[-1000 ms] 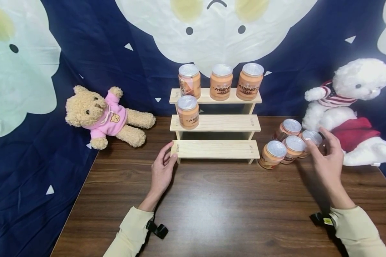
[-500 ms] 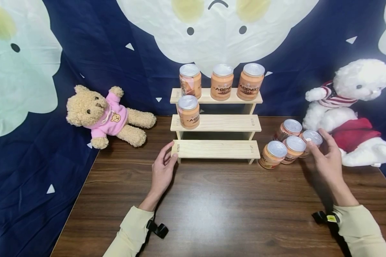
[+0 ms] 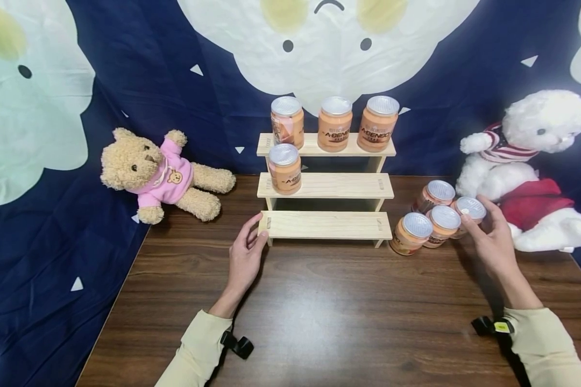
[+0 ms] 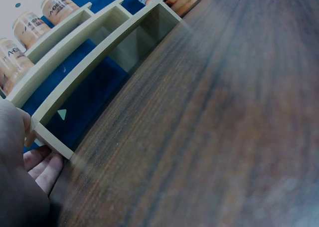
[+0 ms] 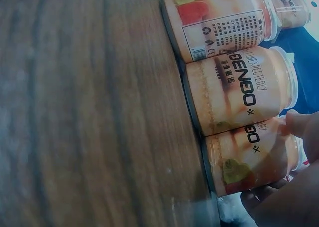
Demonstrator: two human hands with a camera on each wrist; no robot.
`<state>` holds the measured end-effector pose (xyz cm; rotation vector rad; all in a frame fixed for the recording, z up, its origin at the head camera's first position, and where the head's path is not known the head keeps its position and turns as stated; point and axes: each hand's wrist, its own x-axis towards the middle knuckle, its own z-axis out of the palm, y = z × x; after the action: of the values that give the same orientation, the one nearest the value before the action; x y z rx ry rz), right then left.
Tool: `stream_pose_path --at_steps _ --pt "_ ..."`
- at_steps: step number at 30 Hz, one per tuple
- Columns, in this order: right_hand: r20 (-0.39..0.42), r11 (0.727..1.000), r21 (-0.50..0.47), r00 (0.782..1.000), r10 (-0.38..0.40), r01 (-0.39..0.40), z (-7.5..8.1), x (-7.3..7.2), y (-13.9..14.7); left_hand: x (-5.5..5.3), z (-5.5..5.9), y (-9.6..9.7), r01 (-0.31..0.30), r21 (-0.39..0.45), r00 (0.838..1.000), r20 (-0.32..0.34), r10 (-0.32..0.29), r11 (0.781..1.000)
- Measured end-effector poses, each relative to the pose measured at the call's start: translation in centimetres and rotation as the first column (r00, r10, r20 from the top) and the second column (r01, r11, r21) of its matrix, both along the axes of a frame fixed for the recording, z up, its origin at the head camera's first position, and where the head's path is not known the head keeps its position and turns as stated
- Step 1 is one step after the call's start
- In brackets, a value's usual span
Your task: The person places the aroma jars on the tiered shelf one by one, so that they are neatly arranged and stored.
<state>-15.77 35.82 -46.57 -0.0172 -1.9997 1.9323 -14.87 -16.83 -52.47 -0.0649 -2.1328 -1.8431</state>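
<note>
My left hand [image 3: 246, 251] holds the left end of the lowest step of a three-step wooden display stand [image 3: 326, 224], thumb in front and fingers at the outer side. In the left wrist view, the fingertips [image 4: 47, 169] show beside the stand's leg. At the right, my right hand [image 3: 496, 242] grips the rightmost jar [image 3: 469, 208], an orange-labelled jar with a silver lid, between thumb and fingers. In the right wrist view this jar [image 5: 251, 162] stands on the table against a neighbouring jar [image 5: 241, 92]. Its far side is hidden.
Three similar jars [image 3: 335, 126] stand on the top step and one jar [image 3: 284, 171] on the middle step's left end. More jars [image 3: 410, 234] cluster right of the stand. A teddy bear [image 3: 147, 169] lies left; a white plush bear [image 3: 528, 161] sits right, behind the table [image 3: 319, 322].
My right hand has shifted slightly and closed in around the rightmost jar. The left hand stays on the stand, and the jars keep their places.
</note>
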Motion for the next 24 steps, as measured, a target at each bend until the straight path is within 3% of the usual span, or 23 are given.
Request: stream_pose_path --at_steps 3,7,12,15,18,24 --pt "-0.015 1.000 -0.009 1.000 -0.010 0.010 0.0 0.0 0.0 0.2 0.4 0.2 -0.001 -0.004 1.000 -0.008 0.001 1.000" --pt "-0.010 0.996 0.041 0.996 -0.085 0.085 0.3 0.1 -0.2 0.6 1.0 0.4 -0.002 -0.005 1.000 -0.019 0.002 1.000" --pt "0.028 0.974 0.131 0.981 -0.190 0.185 0.6 0.1 -0.5 -0.3 -0.9 -0.3 0.005 0.009 1.000 0.031 -0.005 1.000" --pt "0.046 0.957 0.197 0.973 -0.226 0.213 0.7 0.2 -0.6 -1.1 -2.4 -0.9 0.017 0.033 0.997 0.077 -0.020 0.999" --pt "0.032 0.934 0.267 0.967 -0.254 0.237 0.7 0.3 -0.6 -1.5 -3.2 -1.2 0.033 0.034 0.996 0.082 -0.035 0.999" --pt "-0.046 0.955 0.175 0.970 -0.237 0.241 0.9 0.3 -0.7 -1.4 -3.2 -1.2 0.028 0.035 0.996 0.089 -0.031 0.999"
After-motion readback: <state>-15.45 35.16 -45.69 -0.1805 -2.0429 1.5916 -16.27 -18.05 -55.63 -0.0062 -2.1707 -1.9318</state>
